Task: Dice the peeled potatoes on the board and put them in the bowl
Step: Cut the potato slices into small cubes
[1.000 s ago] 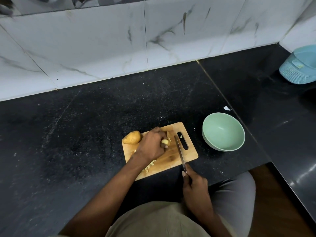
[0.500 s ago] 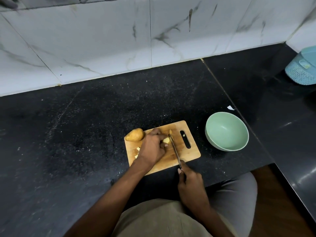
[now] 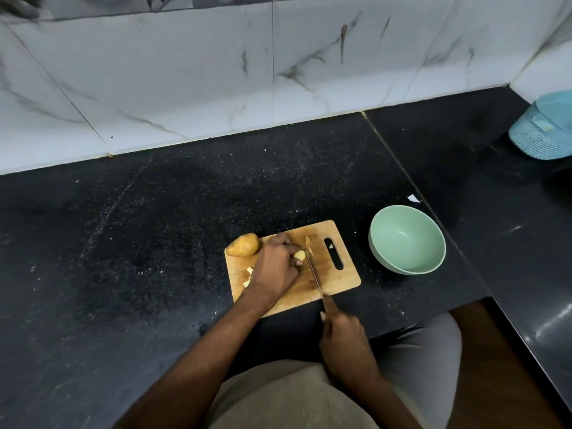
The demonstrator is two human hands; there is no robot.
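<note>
Left hand [image 3: 277, 267]: clamped on potato piece [image 3: 299, 254], mid-frame on board [image 3: 337, 274]; tuck fingertips back.
Right hand [image 3: 345, 342]: wrapped round knife [image 3: 314, 272]; cut straight down.
Bowl [image 3: 407, 243]: right, empty.

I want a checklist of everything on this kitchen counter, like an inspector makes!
Surface: black speckled counter, white specks on it.
Job's things: wooden cutting board; whole potato on its far left corner; potato piece under the knife; cut bits by the wrist; green bowl right of the board, empty.
Clutter: white scrap behind the bowl.
Hands: left hand holds the potato piece; right hand grips the knife.
Cables: nothing seen.
Surroundings: marble wall tiles; blue basket far right.
</note>
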